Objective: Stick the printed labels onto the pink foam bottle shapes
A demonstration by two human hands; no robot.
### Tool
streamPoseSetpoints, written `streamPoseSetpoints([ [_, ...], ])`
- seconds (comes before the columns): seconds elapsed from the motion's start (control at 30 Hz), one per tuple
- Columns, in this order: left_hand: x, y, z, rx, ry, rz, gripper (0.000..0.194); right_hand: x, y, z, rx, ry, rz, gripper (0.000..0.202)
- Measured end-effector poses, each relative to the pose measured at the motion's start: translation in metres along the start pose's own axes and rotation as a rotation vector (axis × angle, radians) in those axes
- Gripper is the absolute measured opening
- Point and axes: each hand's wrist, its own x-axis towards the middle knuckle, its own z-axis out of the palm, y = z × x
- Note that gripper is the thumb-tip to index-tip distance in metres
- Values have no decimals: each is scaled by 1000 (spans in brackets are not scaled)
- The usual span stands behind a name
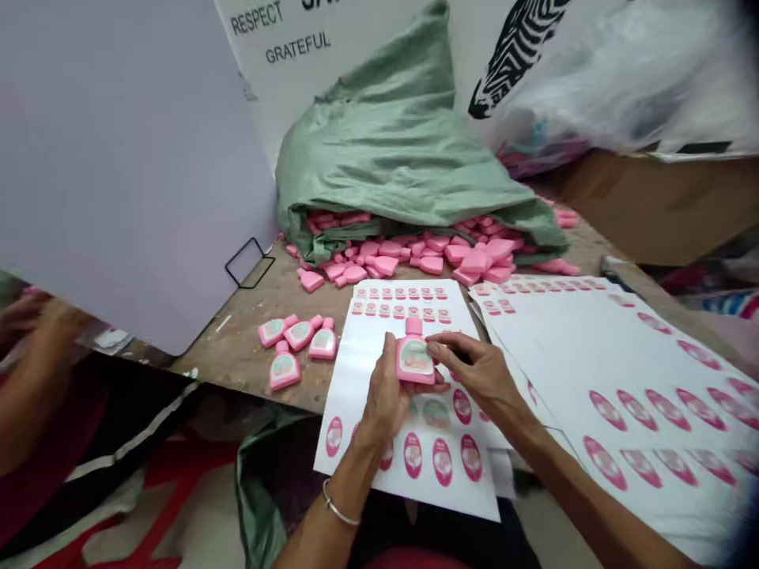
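Note:
A small pink plastic bottle (413, 378) with a pale sticker on its front stands upright in my left hand (387, 393), which is closed around its left side and base. At the bottle's right shoulder, the bent fingers of my right hand (474, 371) close in a pinch by the sticker's edge. Below both hands lies a white sticker sheet (361, 395) printed with pink ovals and small labels; my hands and the bottle cover part of it. To the left, several similar pink bottles (285, 370) with stickers on their fronts lie on the wooden table (237, 356).
A green sack (379, 158) spills many plain pink bottles (474, 257) at the back. More sticker sheets (569, 348) overlap on the right. A pale panel (130, 158) and a black wire stand (249, 265) are at left. Another person's arm (35, 371) shows at far left.

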Motion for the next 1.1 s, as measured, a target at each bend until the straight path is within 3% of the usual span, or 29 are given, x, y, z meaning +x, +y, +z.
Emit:
streamPoseSetpoints([
  [0.73, -6, 0, 5, -19, -18, -12, 53, -4, -10, 0, -28, 36, -48, 32],
  [0.9, -10, 6, 3, 133, -135, 30, 30, -6, -9, -6, -348, 26, -219, 30],
  [1.0, -13, 11, 1, 174, -151, 32, 27, -2, -7, -15, -685, 157, -304, 33],
  [1.1, -17, 12, 0, 177, -154, -10, 32, 2, -9, -16, -663, 208, -270, 48],
])
